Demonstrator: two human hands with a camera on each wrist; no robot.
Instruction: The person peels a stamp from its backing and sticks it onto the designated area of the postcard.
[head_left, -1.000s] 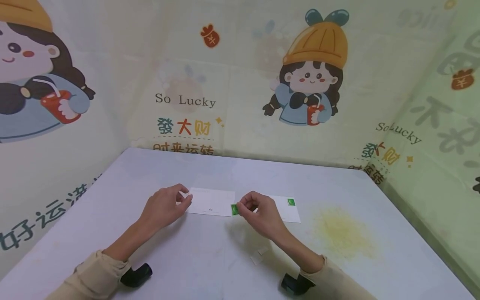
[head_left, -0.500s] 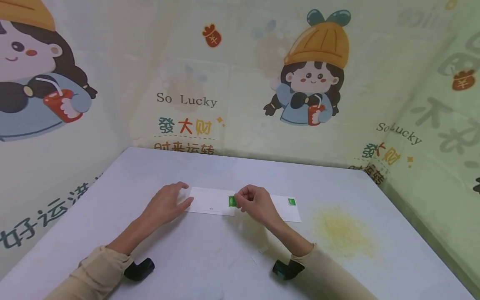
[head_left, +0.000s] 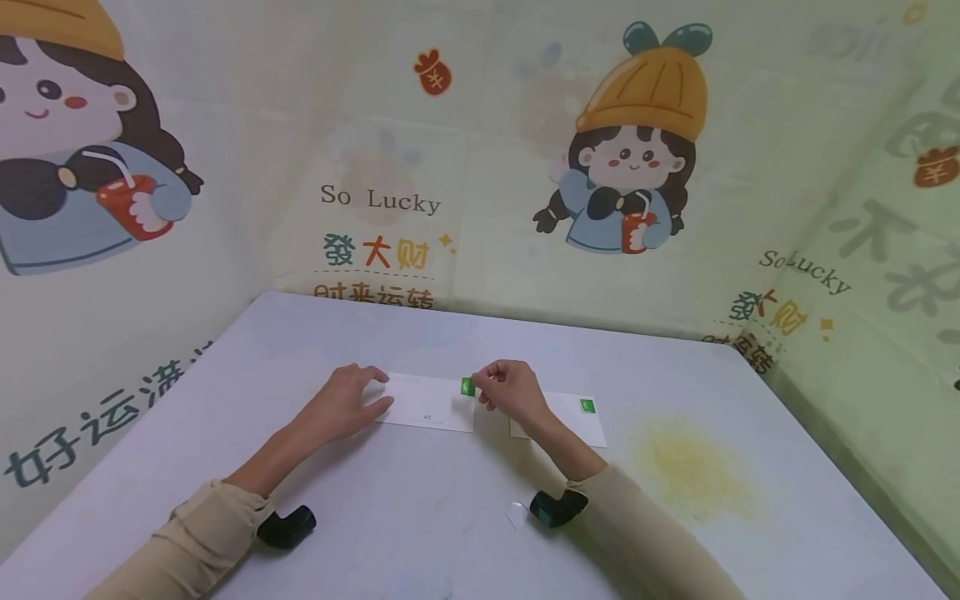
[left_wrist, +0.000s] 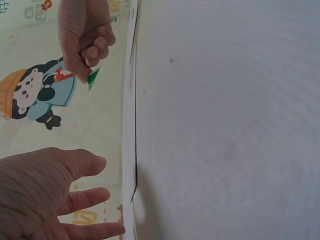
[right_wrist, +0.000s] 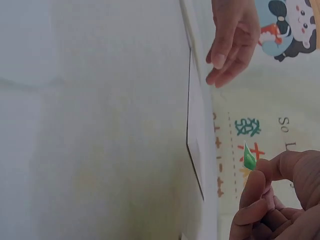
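Observation:
A white envelope (head_left: 427,404) lies on the table, small dark marks printed near its lower edge. My right hand (head_left: 513,390) pinches a green postage stamp (head_left: 467,386) between thumb and fingertip, over the envelope's upper right corner. In the right wrist view the stamp (right_wrist: 249,159) juts from the fingertips, raised above the tabletop. My left hand (head_left: 341,406) is at the envelope's left edge, thumb and fingers spread apart; whether it touches the paper I cannot tell. Partly behind the right hand and wrist lies a second white envelope (head_left: 572,423), with a green stamp (head_left: 587,406) at its upper right corner.
A small, clear-looking scrap (head_left: 517,514) lies on the white table (head_left: 397,517) beside the right wrist's black camera (head_left: 557,508). Toward the right the tabletop has a yellowish stain (head_left: 697,467). A printed cloth (head_left: 480,250) hangs around the table's back and sides.
The right hand has moved away from me with the stamp, from the envelope's lower right corner to its upper right corner. The left hand has stayed by the left edge.

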